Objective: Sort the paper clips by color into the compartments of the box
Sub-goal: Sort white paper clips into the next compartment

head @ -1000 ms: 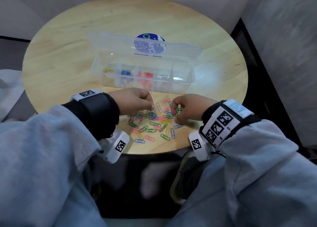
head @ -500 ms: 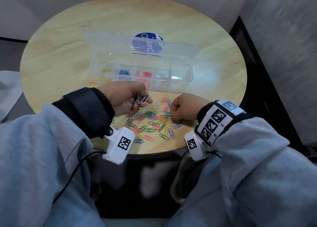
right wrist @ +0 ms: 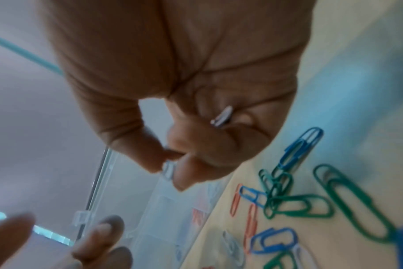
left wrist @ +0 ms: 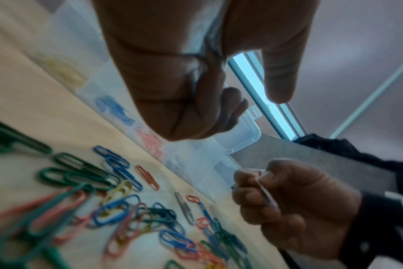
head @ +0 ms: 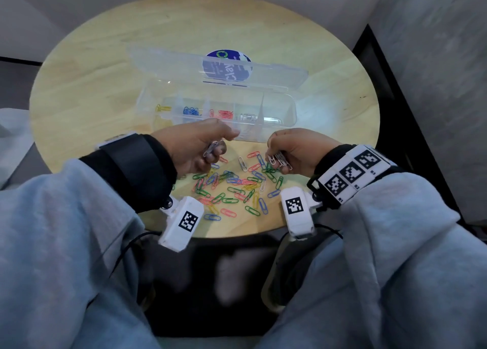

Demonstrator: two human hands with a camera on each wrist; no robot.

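- Round wooden surface (head: pixel 105 66) carries the clear box (head: pixel 287 111) at 12 o'clock, loose paper clips (head: pixel 232 188) at 6.
- Left hand (head: pixel 195 143) grip curls round white clips (head: pixel 210 148).
- Right hand (head: pixel 297 148) grip pinches silver clips (head: pixel 279 160).

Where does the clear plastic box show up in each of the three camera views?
Head: the box lies across the middle of the table, lid open, beyond both hands.
Left wrist: it runs diagonally from upper left to centre right, behind the left hand.
Right wrist: bottom centre, below the right hand.
Shared landmark: the red clips in one compartment.
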